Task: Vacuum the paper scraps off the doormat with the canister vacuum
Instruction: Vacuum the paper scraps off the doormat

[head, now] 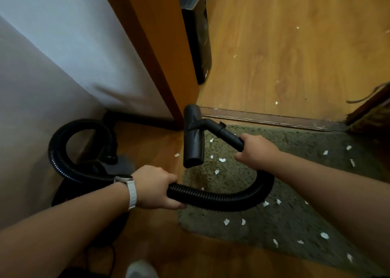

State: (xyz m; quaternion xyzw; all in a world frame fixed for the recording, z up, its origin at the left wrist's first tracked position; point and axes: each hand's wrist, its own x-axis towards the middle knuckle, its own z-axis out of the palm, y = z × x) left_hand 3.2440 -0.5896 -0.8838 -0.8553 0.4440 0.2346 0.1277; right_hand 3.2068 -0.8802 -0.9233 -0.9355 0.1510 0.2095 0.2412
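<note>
A grey-green doormat [295, 214] lies on the wood floor below a door threshold, strewn with several white paper scraps [226, 221]. My right hand [256, 151] grips the black wand just behind the floor nozzle [193, 136], which sits over the mat's left edge. My left hand [155, 186], a white-strapped watch on its wrist, grips the ribbed black hose [221, 197]. The hose loops back to the dark canister vacuum [92, 172] by the wall at the left, partly hidden by my left forearm.
A white wall [63, 56] and a wooden door frame [160, 56] stand at the left. A black object [198, 35] stands beyond the frame. A metal threshold strip [274, 118] crosses the doorway. More scraps dot the far floor [295, 45]. A broom head [371, 111] shows at the right edge.
</note>
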